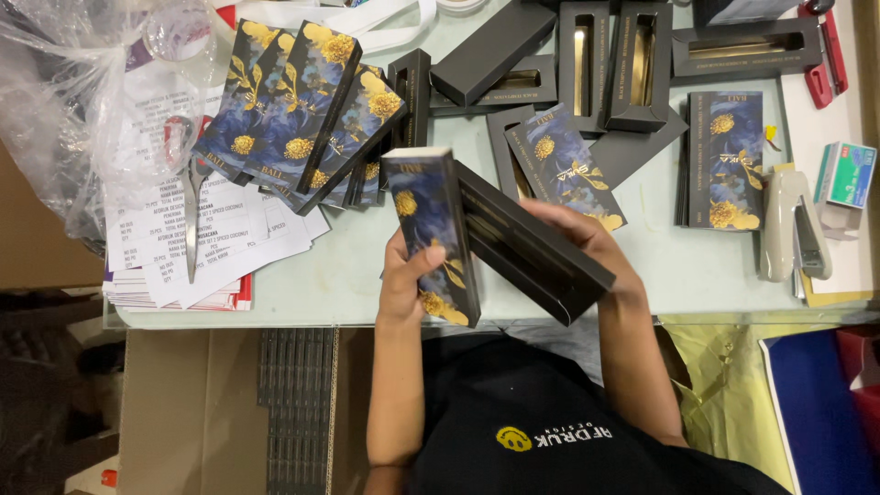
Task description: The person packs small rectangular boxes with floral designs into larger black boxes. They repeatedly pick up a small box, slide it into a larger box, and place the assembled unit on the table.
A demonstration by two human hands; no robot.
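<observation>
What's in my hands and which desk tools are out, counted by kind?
floral sleeve, left hand: 1
black inner box, right hand: 1
scissors: 1
beige stapler: 1
staple box: 1
red tool: 1
Total: 6

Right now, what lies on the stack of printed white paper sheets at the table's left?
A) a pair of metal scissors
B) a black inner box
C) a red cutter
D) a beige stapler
A: the pair of metal scissors lies on the printed white paper sheets at left, while the beige stapler sits far across the table, at its right end.
</observation>
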